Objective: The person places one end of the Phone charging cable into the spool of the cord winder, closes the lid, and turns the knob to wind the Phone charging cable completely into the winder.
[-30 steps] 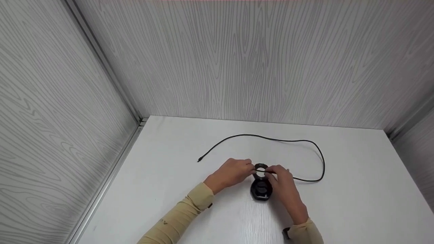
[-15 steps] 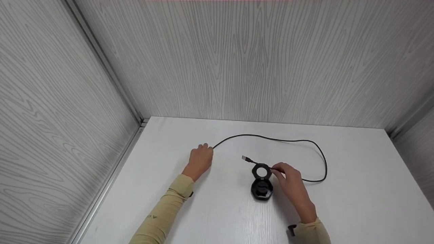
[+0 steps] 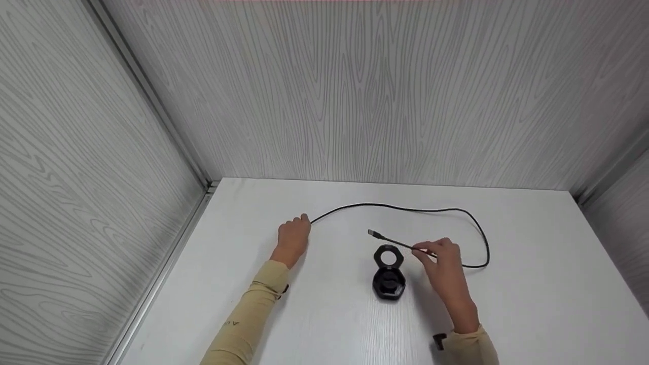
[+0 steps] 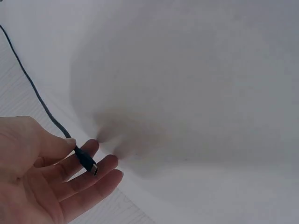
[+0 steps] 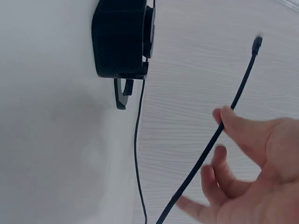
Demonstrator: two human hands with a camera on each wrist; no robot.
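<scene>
The black cable (image 3: 405, 208) is lying in a wide curve across the white table (image 3: 324, 324), and both hands are holding it near its ends. The left hand (image 3: 293, 237) is pinching it just behind the small connector (image 4: 87, 161) with thumb and forefinger, the other fingers extending loosely. The right hand (image 3: 446, 261) is pinching the cable a little back from the plug (image 3: 375, 233), thumb and forefinger closing on it while the remaining fingers are bending loosely. The plug is pointing toward the left hand.

In the head view, the left hand is hiding the small connector, and the right hand is covering a short stretch of cable. In the right wrist view, one lower fingertip is meeting the cable's outline; whether it is touching is hard to tell.

A black case (image 3: 389, 284) is sitting between the hands, nearer the right, its ring-shaped lid (image 3: 379, 257) opening away from the person, near the plug. The right wrist view is cutting off the case's top. Wood-grain panels (image 3: 324, 101) are enclosing the table behind and at the sides.
</scene>
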